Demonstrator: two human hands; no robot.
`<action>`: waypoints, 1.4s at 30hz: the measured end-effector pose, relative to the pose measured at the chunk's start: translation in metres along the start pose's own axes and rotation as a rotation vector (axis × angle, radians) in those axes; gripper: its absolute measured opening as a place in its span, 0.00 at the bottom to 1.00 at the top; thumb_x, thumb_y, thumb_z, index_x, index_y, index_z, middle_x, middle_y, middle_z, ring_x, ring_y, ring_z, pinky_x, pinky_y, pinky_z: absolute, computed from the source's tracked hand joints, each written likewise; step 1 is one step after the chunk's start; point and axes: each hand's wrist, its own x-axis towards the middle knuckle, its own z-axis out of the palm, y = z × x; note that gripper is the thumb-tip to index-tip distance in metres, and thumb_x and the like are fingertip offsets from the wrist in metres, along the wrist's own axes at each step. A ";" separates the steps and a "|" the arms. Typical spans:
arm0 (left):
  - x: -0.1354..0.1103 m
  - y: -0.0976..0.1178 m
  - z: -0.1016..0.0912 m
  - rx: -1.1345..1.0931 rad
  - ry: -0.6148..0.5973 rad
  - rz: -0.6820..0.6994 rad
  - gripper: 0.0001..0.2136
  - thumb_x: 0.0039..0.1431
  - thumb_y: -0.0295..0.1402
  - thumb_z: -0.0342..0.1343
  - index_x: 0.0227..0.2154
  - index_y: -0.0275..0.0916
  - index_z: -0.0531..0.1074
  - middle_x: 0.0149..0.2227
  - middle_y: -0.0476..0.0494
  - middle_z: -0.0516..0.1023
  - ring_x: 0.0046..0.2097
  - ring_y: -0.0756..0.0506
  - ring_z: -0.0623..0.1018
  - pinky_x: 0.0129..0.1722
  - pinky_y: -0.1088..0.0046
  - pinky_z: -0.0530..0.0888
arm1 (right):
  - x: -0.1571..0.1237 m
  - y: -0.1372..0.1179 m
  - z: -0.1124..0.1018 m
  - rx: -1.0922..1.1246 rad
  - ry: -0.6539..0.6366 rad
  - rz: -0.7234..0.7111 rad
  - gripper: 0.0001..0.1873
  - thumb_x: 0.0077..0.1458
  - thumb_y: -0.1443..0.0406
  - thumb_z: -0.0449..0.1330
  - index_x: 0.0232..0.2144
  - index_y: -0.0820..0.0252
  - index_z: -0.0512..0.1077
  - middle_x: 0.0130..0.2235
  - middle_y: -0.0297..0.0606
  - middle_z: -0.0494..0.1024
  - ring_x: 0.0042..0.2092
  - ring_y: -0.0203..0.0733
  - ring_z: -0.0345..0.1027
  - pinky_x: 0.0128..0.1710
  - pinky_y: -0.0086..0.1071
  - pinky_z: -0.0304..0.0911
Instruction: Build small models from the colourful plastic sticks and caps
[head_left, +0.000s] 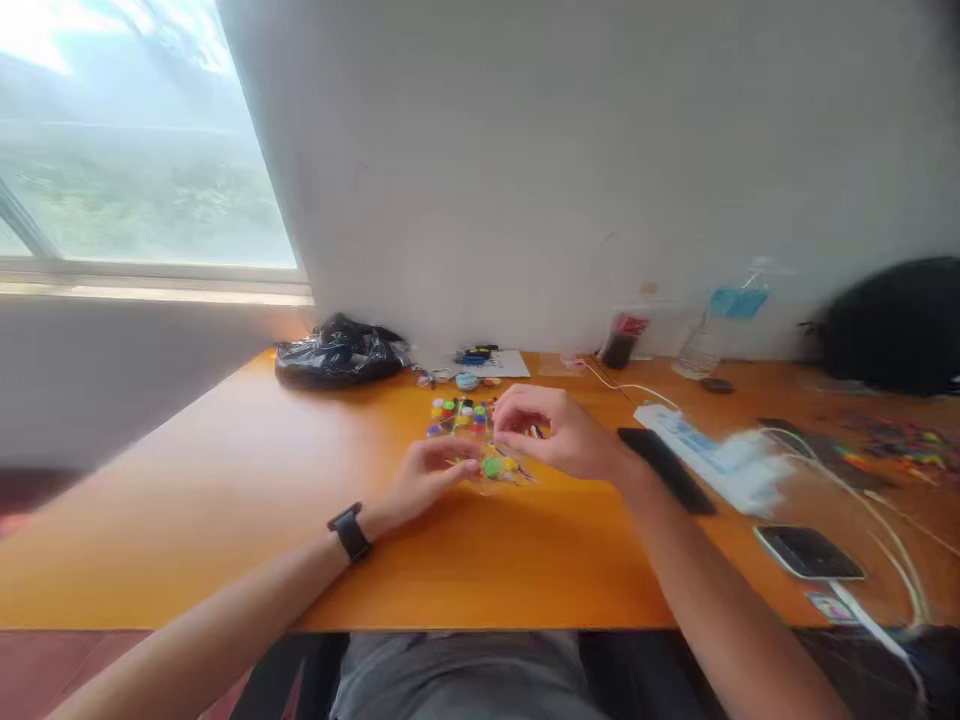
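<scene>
On the orange-brown table (247,520), a cluster of small colourful pieces (469,412) lies beyond my hands. My left hand (431,478) rests low at the near left of the cluster, thumb and fingers curled in a pinch beside a light green round piece (492,467). Small yellow and blue bits lie right of that green piece. My right hand (559,430) hovers over the right side of the cluster with its fingers bent and pinched together. What either hand holds is too small and blurred to name. A dark watch (349,532) is on my left wrist.
A black plastic bag (341,352) sits at the back left; a white paper (510,363) lies by the wall. To the right are a black slab (666,470), a white power strip (690,440), a phone (810,552) with cables, a clear bottle (696,350) and scattered coloured bits (900,440).
</scene>
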 end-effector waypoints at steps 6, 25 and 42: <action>-0.004 -0.005 -0.003 -0.033 -0.078 -0.105 0.21 0.64 0.50 0.63 0.33 0.32 0.85 0.32 0.39 0.86 0.32 0.44 0.82 0.36 0.71 0.78 | -0.009 0.036 0.015 0.261 0.189 0.087 0.21 0.58 0.61 0.70 0.51 0.54 0.71 0.39 0.35 0.78 0.39 0.38 0.73 0.43 0.33 0.71; 0.011 -0.028 -0.015 -0.186 0.137 0.045 0.15 0.59 0.40 0.69 0.44 0.36 0.81 0.34 0.43 0.83 0.34 0.48 0.79 0.38 0.70 0.78 | -0.019 0.087 0.061 0.462 0.306 0.162 0.12 0.63 0.55 0.67 0.42 0.56 0.76 0.31 0.33 0.77 0.32 0.38 0.72 0.38 0.34 0.70; 0.010 -0.029 -0.016 -0.150 0.223 -0.017 0.14 0.53 0.40 0.74 0.36 0.37 0.82 0.36 0.41 0.86 0.38 0.43 0.85 0.42 0.67 0.82 | -0.021 0.076 0.069 0.516 0.378 0.202 0.12 0.61 0.58 0.67 0.42 0.55 0.71 0.36 0.34 0.76 0.34 0.39 0.72 0.38 0.34 0.69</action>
